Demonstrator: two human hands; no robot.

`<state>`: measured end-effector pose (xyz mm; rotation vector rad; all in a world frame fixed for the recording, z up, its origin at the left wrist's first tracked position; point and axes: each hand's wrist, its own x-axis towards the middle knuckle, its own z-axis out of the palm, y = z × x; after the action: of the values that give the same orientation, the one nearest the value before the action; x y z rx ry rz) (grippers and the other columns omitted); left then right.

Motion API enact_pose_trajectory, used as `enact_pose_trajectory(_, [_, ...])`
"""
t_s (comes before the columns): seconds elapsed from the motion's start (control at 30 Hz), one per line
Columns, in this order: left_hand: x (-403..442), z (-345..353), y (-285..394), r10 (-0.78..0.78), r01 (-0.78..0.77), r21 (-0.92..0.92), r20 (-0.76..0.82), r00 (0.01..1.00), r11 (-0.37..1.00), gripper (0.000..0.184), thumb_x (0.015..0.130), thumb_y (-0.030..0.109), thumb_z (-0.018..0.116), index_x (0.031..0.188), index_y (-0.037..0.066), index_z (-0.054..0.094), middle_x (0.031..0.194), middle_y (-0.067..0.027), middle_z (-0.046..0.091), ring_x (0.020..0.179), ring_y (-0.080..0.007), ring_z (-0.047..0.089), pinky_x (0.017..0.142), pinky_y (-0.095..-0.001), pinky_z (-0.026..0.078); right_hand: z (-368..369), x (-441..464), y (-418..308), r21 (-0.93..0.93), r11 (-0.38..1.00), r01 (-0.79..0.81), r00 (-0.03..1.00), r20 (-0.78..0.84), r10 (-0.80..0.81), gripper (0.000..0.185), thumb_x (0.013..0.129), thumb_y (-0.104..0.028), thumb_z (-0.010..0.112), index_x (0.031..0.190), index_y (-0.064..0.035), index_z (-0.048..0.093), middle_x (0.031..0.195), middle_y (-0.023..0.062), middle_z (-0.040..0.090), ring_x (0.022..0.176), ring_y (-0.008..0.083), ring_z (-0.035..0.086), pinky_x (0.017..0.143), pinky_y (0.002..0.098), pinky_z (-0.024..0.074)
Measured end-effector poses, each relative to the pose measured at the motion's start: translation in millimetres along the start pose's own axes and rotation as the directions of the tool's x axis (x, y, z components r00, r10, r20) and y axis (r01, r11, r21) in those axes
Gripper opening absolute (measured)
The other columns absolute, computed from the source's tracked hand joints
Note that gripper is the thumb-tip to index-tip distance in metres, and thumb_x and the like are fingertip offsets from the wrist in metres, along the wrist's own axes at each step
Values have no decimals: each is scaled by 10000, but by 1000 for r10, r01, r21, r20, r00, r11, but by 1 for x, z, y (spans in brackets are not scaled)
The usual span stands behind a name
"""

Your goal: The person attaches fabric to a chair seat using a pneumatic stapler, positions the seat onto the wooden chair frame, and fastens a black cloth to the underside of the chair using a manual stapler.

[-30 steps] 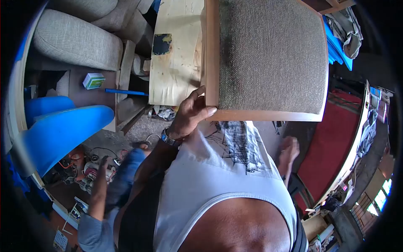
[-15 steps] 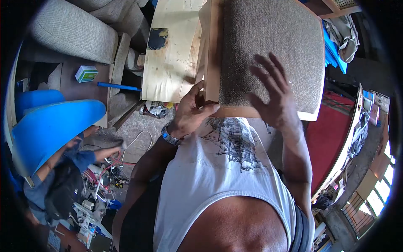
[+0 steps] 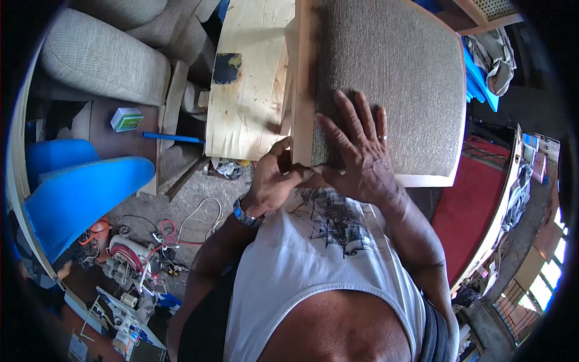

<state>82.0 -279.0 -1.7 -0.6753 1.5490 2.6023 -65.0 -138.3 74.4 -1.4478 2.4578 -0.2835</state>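
A padded seat (image 3: pixel 404 78) covered in woven grey-brown fabric lies before me, with a wooden frame rail (image 3: pixel 305 90) along its left side. My left hand (image 3: pixel 271 181), a watch on its wrist, is closed around the near corner of that rail, thumb on top and fingers partly hidden below. Flat on the fabric near the same corner rests my right hand (image 3: pixel 362 151), its fingers spread and a ring on one of them. White material shows along the seat's near right edge. Underneath is a pale plywood board (image 3: pixel 247 114) with a dark patch.
Grey upholstered cushions (image 3: pixel 105 57) stand at upper left, near a green-and-white box (image 3: pixel 126 119) and a blue tube (image 3: pixel 172 137). Blue curved panels (image 3: pixel 90 187) lean at left. An air compressor (image 3: pixel 123 256) with hoses sits on the floor. A red surface (image 3: pixel 473 205) is at right.
My right hand has come down and left onto the fabric beside the corner. My left hand keeps its grip. The person at lower left has mostly gone from sight.
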Motion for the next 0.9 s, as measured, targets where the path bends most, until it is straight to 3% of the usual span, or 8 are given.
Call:
enact_pose_trajectory(0.1, [1,0,2,-11,13,-68,30,999,998,585,878,-53,610,1399,-30,346,1145,-87,642,1038,-140,622,928,-288,505,2,1,-1,13,999,-29,999,18,29,921,651,-414,816,1462,-231,421,1601,150,177,1478,412,131,1158,656,89])
enact_pose_trajectory(0.27, [10,-18,-5,0,-29,171,162,987,985,626,869,-39,637,1411,-12,327,1206,-73,590,1091,-151,586,932,-293,506,9,-3,5,6,999,51,995,-92,-50,769,764,-620,670,1382,-186,528,1591,165,219,1474,418,153,1160,624,66])
enact_pose_trajectory(0.43, [36,-7,14,272,-264,153,-28,962,952,619,900,63,652,1433,-24,348,1385,-177,474,1248,-254,508,1060,-369,417,-5,18,47,49,991,127,933,-345,-102,349,886,-298,649,1190,-128,629,1272,115,577,1210,326,520,1007,516,376])
enact_pose_trajectory(0.5, [59,6,28,623,-372,765,-49,781,526,662,906,159,671,1443,-32,333,1428,-252,426,1307,-345,449,1096,-434,365,-12,46,70,148,986,73,890,-457,3,183,904,-185,618,1046,-80,666,1028,109,661,942,310,635,811,453,497])
enact_pose_trajectory(0.53, [68,14,32,634,-388,774,-22,773,500,687,907,216,673,1434,-61,330,1433,-311,394,1345,-406,392,1119,-463,319,-19,64,80,232,973,7,870,-482,109,138,911,-152,600,981,-60,675,925,113,669,814,315,652,714,434,521])
enact_pose_trajectory(0.7, [82,30,33,686,-338,874,6,727,351,639,928,287,648,1408,-34,377,1475,-315,311,1337,-466,379,1084,-494,373,-63,170,118,251,953,-169,898,-359,254,284,894,-307,614,980,-53,706,1092,188,683,968,361,675,838,447,535])
enact_pose_trajectory(0.77, [82,27,27,704,-372,847,-5,710,381,630,932,299,643,1412,-14,381,1488,-315,286,1337,-481,374,1073,-502,388,-58,217,138,-236,940,-247,954,-229,193,437,895,-424,612,1015,-14,698,978,201,700,916,338,692,785,406,542])
enact_pose_trajectory(0.9, [83,27,24,720,-336,887,6,694,316,648,929,308,647,1437,25,362,1507,-301,248,1355,-471,361,1076,-509,390,-81,264,117,-282,906,-316,937,-242,251,590,868,-534,589,977,37,692,918,223,703,850,348,700,754,402,552])
